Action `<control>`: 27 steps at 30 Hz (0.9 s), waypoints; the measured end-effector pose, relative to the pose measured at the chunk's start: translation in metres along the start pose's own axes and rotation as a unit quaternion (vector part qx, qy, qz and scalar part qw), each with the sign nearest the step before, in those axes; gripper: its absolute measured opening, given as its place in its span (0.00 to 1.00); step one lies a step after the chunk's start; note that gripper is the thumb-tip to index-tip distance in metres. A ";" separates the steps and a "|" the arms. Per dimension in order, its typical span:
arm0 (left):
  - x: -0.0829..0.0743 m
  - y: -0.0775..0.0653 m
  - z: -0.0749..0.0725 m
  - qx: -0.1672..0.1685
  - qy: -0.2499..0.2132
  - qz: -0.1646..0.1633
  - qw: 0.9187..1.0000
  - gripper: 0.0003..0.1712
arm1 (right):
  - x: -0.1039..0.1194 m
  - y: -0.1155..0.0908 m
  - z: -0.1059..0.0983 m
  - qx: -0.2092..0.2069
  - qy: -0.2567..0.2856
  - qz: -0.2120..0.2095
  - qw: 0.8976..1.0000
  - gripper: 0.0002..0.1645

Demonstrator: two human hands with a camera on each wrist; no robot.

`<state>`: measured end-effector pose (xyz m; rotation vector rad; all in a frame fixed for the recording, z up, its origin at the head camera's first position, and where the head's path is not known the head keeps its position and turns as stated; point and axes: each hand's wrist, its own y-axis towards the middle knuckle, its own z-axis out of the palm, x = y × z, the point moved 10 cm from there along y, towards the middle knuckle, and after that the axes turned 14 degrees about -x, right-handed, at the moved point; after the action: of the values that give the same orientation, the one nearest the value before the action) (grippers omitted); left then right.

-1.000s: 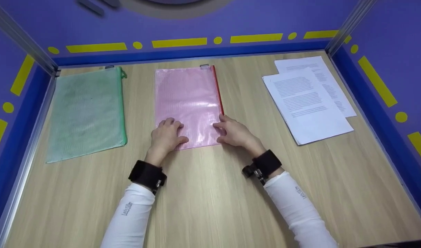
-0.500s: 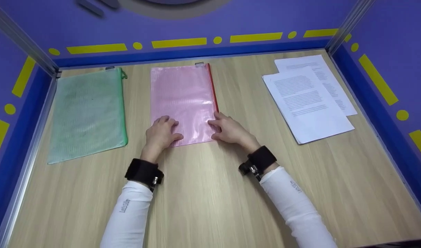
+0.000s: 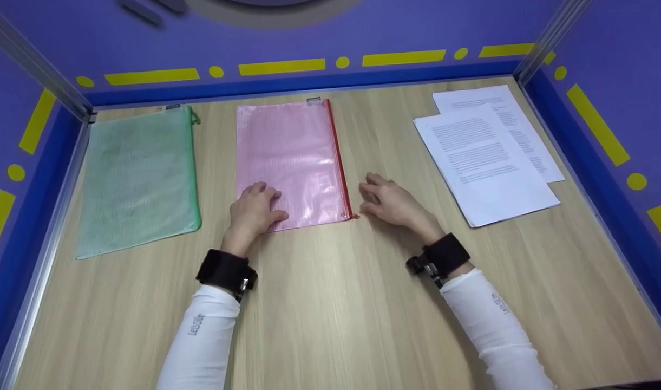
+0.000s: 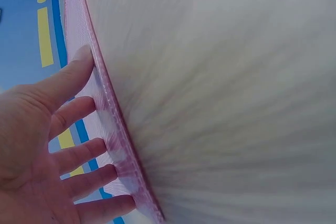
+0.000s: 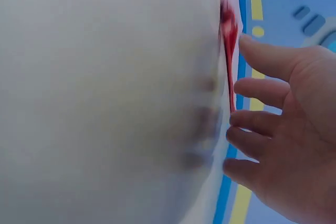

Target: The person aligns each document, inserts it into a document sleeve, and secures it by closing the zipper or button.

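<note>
A pink zipper pouch lies flat on the table, its red zipper along the right edge and the zipper pull at the near right corner. My left hand rests on the pouch's near left corner; in the left wrist view its spread fingertips touch the pink surface. Just to the right of the zipper, my right hand hovers apart from the pouch with loosely bent fingers and nothing held. The right wrist view shows the red zipper beyond those fingers.
To the left lies a green zipper pouch. Two overlapping stacks of printed paper lie at the right. Purple walls with yellow marks enclose the wooden table at the back and sides.
The pink pouch shifted slightly left with both hands on it. My right hand then let go of its near right corner and moved right, uncovering the zipper pull. My left hand stayed.
</note>
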<state>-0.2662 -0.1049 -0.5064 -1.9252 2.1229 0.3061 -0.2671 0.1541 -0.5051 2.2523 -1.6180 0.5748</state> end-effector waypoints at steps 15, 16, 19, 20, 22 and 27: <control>0.001 0.000 0.001 0.000 0.006 0.012 1.000 0.34 | -0.113 -0.023 -0.062 -0.021 -0.083 0.120 0.989 0.44; 0.001 0.001 0.001 0.000 0.006 0.012 1.000 0.34 | -0.116 -0.024 -0.062 -0.013 -0.086 0.125 0.988 0.44; 0.001 0.001 0.001 0.001 0.006 0.014 1.000 0.35 | -0.120 -0.027 -0.057 0.012 -0.090 0.131 0.987 0.44; 0.001 0.001 0.001 0.001 0.006 0.014 1.000 0.35 | -0.120 -0.027 -0.056 0.017 -0.091 0.130 0.987 0.43; 0.002 0.002 0.000 0.000 0.006 0.015 1.000 0.35 | -0.119 -0.027 -0.053 0.020 -0.092 0.127 0.987 0.42; 0.003 0.002 -0.001 0.000 0.008 0.015 1.000 0.35 | -0.113 -0.025 -0.048 0.013 -0.094 0.126 0.987 0.40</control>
<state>-0.2687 -0.1075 -0.5068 -1.9025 2.1643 0.2985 -0.2821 0.2778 -0.5183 2.1915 -2.0187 0.4545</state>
